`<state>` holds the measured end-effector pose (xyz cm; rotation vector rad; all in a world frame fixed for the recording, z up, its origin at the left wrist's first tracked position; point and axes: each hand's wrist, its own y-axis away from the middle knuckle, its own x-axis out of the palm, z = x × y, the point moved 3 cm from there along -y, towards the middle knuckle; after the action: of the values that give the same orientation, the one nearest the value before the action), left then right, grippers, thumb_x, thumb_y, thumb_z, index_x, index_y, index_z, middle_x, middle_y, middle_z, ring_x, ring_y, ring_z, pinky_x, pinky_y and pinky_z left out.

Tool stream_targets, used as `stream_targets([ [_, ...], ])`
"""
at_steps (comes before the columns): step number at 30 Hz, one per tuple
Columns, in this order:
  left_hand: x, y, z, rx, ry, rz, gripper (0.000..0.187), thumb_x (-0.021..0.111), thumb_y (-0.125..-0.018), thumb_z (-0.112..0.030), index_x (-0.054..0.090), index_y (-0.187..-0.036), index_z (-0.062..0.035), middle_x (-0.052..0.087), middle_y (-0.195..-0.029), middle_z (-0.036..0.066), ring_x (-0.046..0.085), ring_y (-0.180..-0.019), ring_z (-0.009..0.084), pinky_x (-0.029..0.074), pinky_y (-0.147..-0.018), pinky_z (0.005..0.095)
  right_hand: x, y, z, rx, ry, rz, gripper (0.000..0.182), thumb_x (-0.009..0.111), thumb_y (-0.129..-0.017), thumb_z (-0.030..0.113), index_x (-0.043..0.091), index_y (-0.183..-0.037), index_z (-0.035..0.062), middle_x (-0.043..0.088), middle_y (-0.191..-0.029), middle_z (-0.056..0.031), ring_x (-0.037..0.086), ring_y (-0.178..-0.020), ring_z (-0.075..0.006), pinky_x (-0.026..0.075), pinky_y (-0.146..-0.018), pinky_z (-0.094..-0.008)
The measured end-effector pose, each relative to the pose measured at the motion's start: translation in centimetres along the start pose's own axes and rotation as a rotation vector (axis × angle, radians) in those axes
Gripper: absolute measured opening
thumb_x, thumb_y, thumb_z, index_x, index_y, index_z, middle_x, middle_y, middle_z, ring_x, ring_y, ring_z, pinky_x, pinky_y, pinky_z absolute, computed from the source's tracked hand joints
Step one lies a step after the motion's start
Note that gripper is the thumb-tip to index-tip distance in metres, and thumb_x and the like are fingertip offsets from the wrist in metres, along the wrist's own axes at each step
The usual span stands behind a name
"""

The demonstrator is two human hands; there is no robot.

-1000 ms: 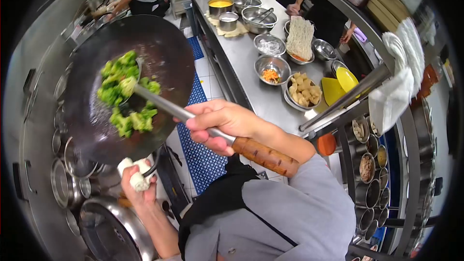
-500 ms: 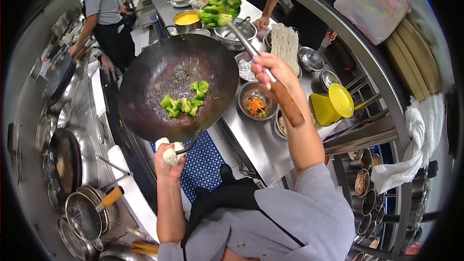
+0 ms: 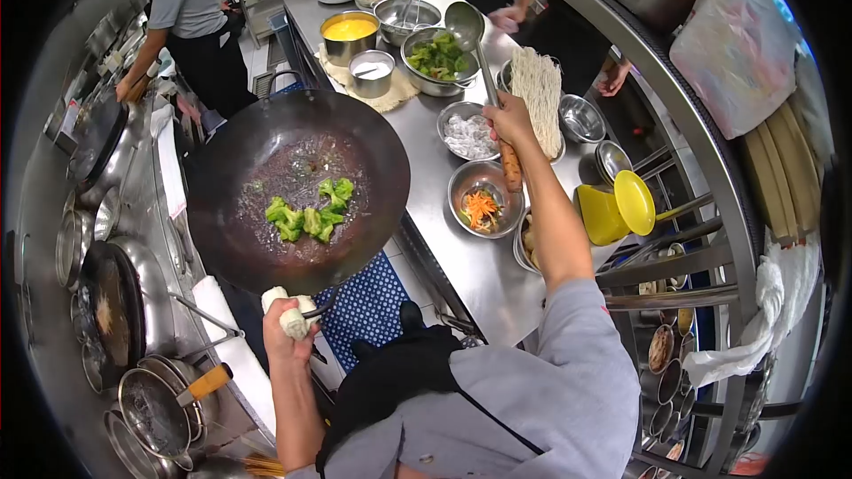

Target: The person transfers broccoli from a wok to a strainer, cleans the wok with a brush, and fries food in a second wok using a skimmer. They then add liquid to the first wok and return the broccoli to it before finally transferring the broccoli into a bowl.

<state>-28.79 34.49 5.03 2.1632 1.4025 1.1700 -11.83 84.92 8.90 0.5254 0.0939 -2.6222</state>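
My left hand [image 3: 286,333] is closed round a white cloth [image 3: 294,323] at the handle of a large dark wok [image 3: 213,186]. Several broccoli pieces [image 3: 312,217] lie in the wok on its wet surface. In my right hand [image 3: 512,121] is a ladle [image 3: 464,27] with a brown wooden handle. Its bowl hangs over the rim of a metal bowl [image 3: 441,84] holding more broccoli. Below my right hand stand a bowl of shredded carrot [image 3: 480,210] and a bowl of white pieces [image 3: 469,136].
A pot of yellow liquid [image 3: 349,29], dried noodles [image 3: 535,89] and a yellow container [image 3: 603,214] stand on the steel counter [image 3: 497,288]. Left is a stove with pans [image 3: 154,403]. One co-worker [image 3: 184,9] stands upper left; other people's hands show across the counter.
The broccoli that was heaped in the ladle now lies in the metal bowl, and the ladle looks empty. The wok and my left hand have shifted down and left in view.
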Motion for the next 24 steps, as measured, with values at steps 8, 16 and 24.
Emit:
stream_targets([
  [8, 0.2, 0.8, -2.4, 0.036, 0.162, 0.142, 0.003, 0.054, -0.082, -0.012, 0.057, -0.083, -0.0107, 0.063, -0.073, 0.008, 0.061, -0.057, 0.0205, 0.049, -0.039, 0.0319, 0.4, 2.9, 3.6, -0.061, -0.091, -0.045, 0.022, 0.064, -0.086, 0.012, 0.063, -0.104, -0.0001, 0.061, -0.065, -0.0075, 0.056, -0.043, -0.0155, 0.047, -0.039, -0.0311],
  [16, -1.1, -0.6, -2.4, -0.046, 0.135, 0.033, 0.005, 0.056, -0.080, -0.013, 0.057, -0.082, -0.0078, 0.062, -0.073, 0.011, 0.060, -0.054, 0.0247, 0.050, -0.038, 0.0335, 5.6, 17.9, 12.3, 0.077, -0.243, 0.405, 0.054, 0.061, -0.089, 0.009, 0.045, -0.141, 0.0007, 0.054, -0.064, -0.0010, 0.048, -0.040, -0.0091, 0.037, -0.034, -0.0230],
  [24, -2.7, -2.0, -0.4, -0.027, 0.163, 0.012, 0.008, 0.061, -0.080, -0.015, 0.056, -0.084, -0.0104, 0.061, -0.072, 0.007, 0.061, -0.059, 0.0210, 0.048, -0.042, 0.0315, 9.6, 25.3, 13.4, 0.244, 0.168, 0.815, 0.056, 0.061, -0.088, 0.005, 0.046, -0.141, 0.0002, 0.056, -0.064, -0.0030, 0.050, -0.042, -0.0083, 0.038, -0.038, -0.0238],
])
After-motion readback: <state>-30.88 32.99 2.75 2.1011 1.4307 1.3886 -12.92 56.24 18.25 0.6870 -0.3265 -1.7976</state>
